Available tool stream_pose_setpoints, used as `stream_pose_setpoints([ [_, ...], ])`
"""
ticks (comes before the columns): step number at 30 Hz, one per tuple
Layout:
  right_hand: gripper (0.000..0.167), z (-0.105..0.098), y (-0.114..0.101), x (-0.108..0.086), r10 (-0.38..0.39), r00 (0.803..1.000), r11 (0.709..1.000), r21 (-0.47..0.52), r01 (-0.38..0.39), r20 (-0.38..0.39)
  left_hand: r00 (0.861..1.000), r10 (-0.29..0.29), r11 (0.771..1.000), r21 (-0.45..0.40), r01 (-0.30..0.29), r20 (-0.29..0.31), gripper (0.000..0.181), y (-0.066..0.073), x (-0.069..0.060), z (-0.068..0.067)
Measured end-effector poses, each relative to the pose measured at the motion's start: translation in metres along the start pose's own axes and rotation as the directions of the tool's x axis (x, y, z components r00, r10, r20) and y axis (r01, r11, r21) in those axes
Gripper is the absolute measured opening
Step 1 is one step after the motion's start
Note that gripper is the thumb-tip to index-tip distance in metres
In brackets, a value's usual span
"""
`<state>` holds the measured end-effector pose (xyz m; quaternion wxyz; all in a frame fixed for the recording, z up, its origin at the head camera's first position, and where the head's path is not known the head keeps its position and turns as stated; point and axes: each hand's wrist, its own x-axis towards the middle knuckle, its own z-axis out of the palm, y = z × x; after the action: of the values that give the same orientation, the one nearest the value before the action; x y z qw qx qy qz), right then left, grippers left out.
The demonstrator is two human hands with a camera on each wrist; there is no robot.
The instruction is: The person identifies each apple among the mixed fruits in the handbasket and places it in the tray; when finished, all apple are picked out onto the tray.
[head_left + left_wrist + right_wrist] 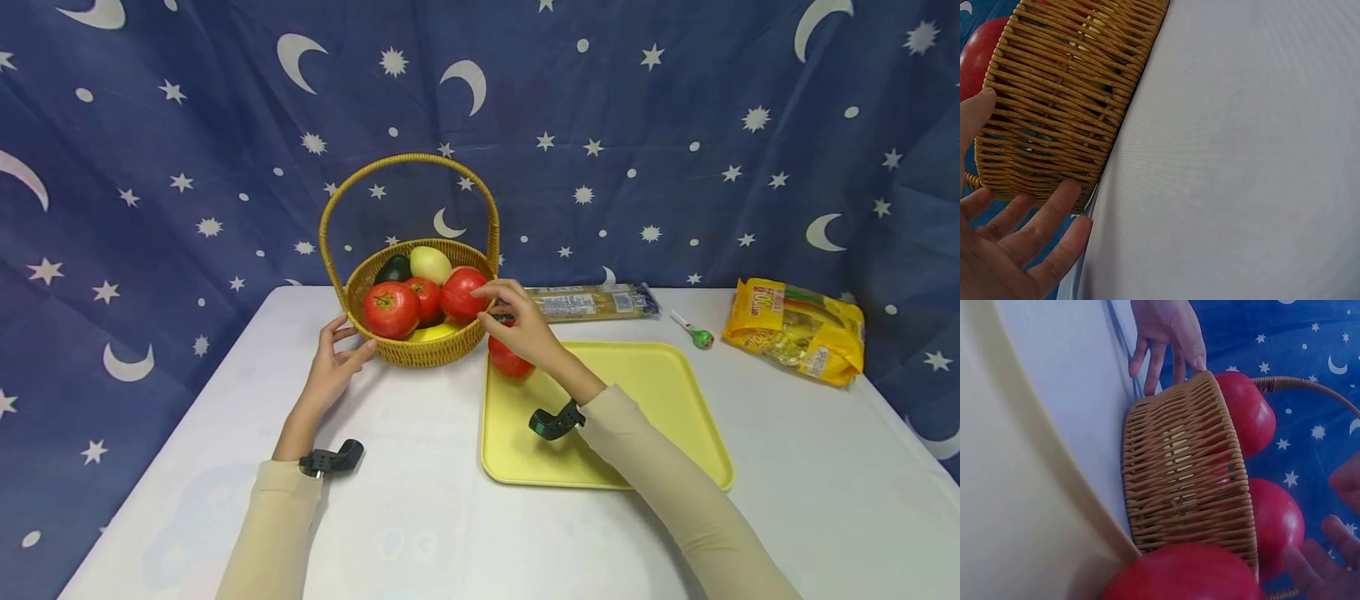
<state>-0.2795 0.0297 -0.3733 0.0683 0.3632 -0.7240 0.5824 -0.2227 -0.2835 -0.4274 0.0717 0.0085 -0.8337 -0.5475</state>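
A woven basket (423, 353) with a tall handle holds several fruits, among them a red one (392, 310) at its left and another red fruit (461, 293) at its right. My left hand (330, 371) is at the basket's left side, thumb at the rim and fingers spread along the wall; the left wrist view shows the hand (1022, 244) with its fingers extended. My right hand (519, 325) is beside the right-hand fruit, fingers loosely bent with nothing between them. Below that hand, a red fruit (510, 358) rests at the yellow tray's corner, partly hidden.
The yellow tray (607, 475) lies under my right forearm. Behind it lies a long clear packet (588, 303). Farther right are a lollipop (702, 338) and a yellow bag (795, 331). A blue star-patterned cloth (630, 125) hangs behind the white table (420, 533).
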Motion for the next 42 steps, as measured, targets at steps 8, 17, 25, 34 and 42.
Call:
stream_pose_setpoints([
  [8,0.028,0.001,0.008,0.010,0.006,1.000,0.998,-0.070,-0.004,0.029,1.000,-0.007,1.000,-0.014,0.007,0.002,0.079,0.003,0.000,-0.001],
  [17,0.034,-0.001,0.011,0.021,0.133,0.991,0.987,-0.097,-0.131,0.009,1.000,-0.018,0.999,-0.030,0.018,0.000,0.079,0.004,-0.002,-0.001],
  [25,0.040,0.002,0.011,0.027,0.159,0.987,0.982,-0.104,-0.157,0.012,1.000,-0.022,0.999,-0.032,0.022,0.001,0.080,0.004,0.000,-0.002],
  [34,0.051,0.007,0.013,0.033,0.177,0.984,0.970,-0.171,-0.171,0.016,1.000,-0.023,1.000,-0.008,0.023,0.000,0.080,0.003,0.002,0.000],
  [42,0.053,0.016,0.008,0.039,0.269,0.960,0.937,-0.253,-0.241,0.079,0.998,-0.055,0.998,-0.022,0.056,0.018,0.077,0.023,-0.008,0.000],
])
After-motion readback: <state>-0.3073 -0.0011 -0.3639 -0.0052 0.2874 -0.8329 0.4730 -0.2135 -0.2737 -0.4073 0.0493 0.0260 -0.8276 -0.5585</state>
